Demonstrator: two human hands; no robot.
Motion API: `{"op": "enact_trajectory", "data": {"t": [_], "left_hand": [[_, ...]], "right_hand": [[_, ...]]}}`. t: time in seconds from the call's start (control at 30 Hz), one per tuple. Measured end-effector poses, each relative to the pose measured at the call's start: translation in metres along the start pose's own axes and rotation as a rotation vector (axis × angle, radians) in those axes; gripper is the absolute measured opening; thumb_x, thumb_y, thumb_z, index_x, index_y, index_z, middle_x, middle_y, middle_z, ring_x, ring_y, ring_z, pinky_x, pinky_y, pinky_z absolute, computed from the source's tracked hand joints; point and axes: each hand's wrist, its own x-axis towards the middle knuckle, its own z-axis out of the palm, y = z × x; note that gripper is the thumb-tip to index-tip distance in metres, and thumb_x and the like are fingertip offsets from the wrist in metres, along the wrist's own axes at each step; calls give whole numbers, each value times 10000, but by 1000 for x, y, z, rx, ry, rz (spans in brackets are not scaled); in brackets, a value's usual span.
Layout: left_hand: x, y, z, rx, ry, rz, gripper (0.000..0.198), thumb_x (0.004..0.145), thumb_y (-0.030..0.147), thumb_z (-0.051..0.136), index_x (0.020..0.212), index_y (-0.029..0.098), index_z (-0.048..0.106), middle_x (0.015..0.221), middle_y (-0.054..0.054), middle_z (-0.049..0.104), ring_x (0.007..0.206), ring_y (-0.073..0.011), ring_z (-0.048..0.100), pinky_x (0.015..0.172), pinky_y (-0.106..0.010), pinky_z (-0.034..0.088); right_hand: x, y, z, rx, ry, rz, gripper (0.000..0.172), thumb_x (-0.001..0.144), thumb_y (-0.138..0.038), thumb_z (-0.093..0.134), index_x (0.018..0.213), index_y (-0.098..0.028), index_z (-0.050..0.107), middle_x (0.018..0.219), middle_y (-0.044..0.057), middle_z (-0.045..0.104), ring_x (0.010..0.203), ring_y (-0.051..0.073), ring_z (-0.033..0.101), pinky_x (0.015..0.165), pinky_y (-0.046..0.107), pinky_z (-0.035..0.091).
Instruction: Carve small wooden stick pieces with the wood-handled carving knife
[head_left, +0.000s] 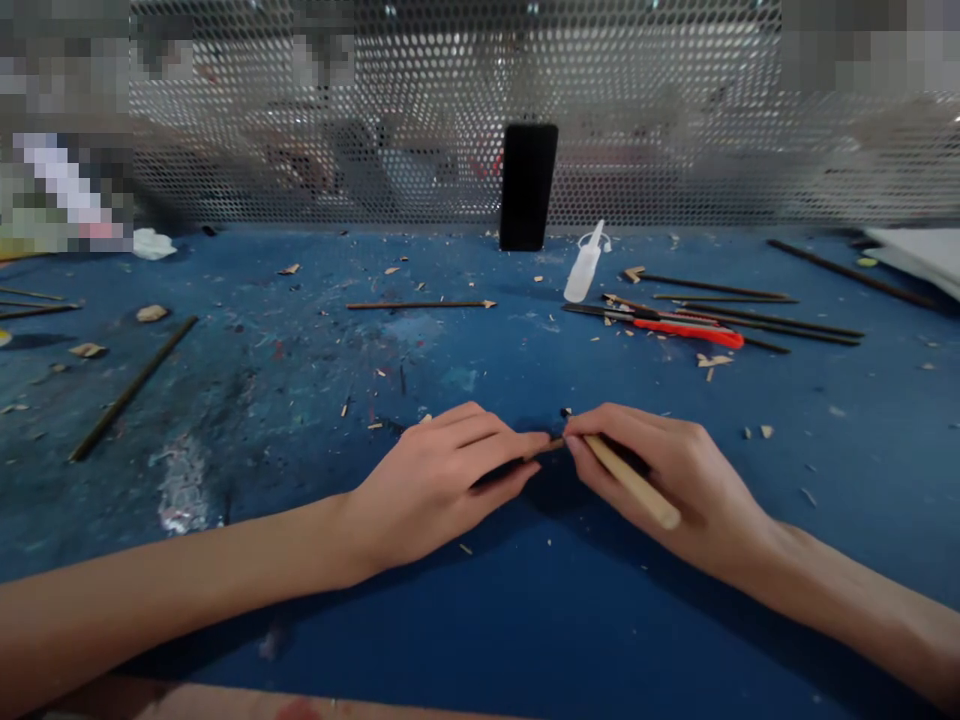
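My left hand (450, 475) is closed, thumb and fingertips pinching a thin brown stick (555, 444) whose short end pokes out toward the right. Opposite it, my right hand (667, 465) grips a pale wooden handle (634, 482) like a pen. The handle's rounded butt points down toward me; the working end is hidden behind my fingers, so I cannot tell what tool it is. My right fingertips are right by the stick's end, and I cannot tell whether they touch it. A tiny dark piece (566, 412) shows just beyond these fingers.
Beyond my hands lie a brown stick (416, 305), a red-handled utility knife (690, 327) among several dark sticks (795, 325), and a white nozzle bottle (585, 268). A black phone (529, 190) leans on the perforated metal panel (420, 100). Another stick (135, 388) lies left; wood chips are scattered about.
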Motion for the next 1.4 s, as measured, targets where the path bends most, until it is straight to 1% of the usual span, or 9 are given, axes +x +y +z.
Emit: {"op": "enact_trajectory", "data": {"t": [0.07,0.17,0.27,0.33,0.4,0.6,0.83,1.17,1.4], "left_hand": [[2,-3,1,-4,-27,-42,236,976,229,650,1202,178,695,1052,-26,750,940,-166,667,881,-316,559],[4,-4,1,23,-36,-92,217,983,252,635,1164,169,723,1079,-53,729,999,-190,637,924,-353,547],[5,-3,0,17,-64,-112,283,973,333,650,1197,174,720,1172,-79,690,1093,-210,605,981,-382,534],[6,-1,-1,-11,-98,-109,354,942,383,690,1236,188,707,1192,-77,684,1129,-222,589,1013,-398,528],[5,-1,-2,-43,-129,-94,344,937,355,696,1242,194,706,1179,-67,696,1128,-219,586,1020,-394,530],[6,-2,1,-109,-134,0,280,983,195,600,1242,181,704,1224,-28,720,1144,-180,582,1065,-342,511],[5,-2,2,-105,-142,7,284,984,155,573,1232,175,710,1239,-20,724,1186,-176,574,1086,-337,503],[6,-3,2,-30,-124,58,256,986,164,575,1190,151,729,1199,-18,745,1150,-183,599,1075,-338,510],[6,-2,2,47,-108,148,258,977,145,583,1188,107,726,1169,-45,756,1109,-188,628,1076,-347,514]], "right_hand": [[3,1,-1,67,5,125,124,990,-223,546,1007,-216,669,810,15,724,631,123,640,606,244,497],[4,5,-2,156,-13,292,126,989,-292,572,1077,-235,642,715,-27,670,520,109,537,485,230,433],[2,11,-2,234,-18,351,150,994,-372,577,987,-235,639,756,-14,621,575,121,521,482,242,414],[1,13,-2,268,3,364,256,1020,-424,528,885,-222,608,762,-10,570,580,116,497,491,258,401],[0,13,-2,293,15,374,329,1043,-451,478,826,-216,554,735,-21,533,569,106,479,519,269,404],[0,7,-3,282,-27,355,373,1061,-450,446,782,-210,508,720,-38,535,564,84,501,570,276,413],[3,7,-1,238,-75,341,336,1058,-439,464,804,-221,492,646,-68,553,500,73,503,549,265,404],[3,9,0,208,-136,315,377,1047,-460,478,757,-219,493,717,-44,565,542,80,536,592,270,425],[19,6,-2,169,-253,303,277,1042,-450,470,871,-235,506,606,-67,539,510,110,517,557,270,398]]}}
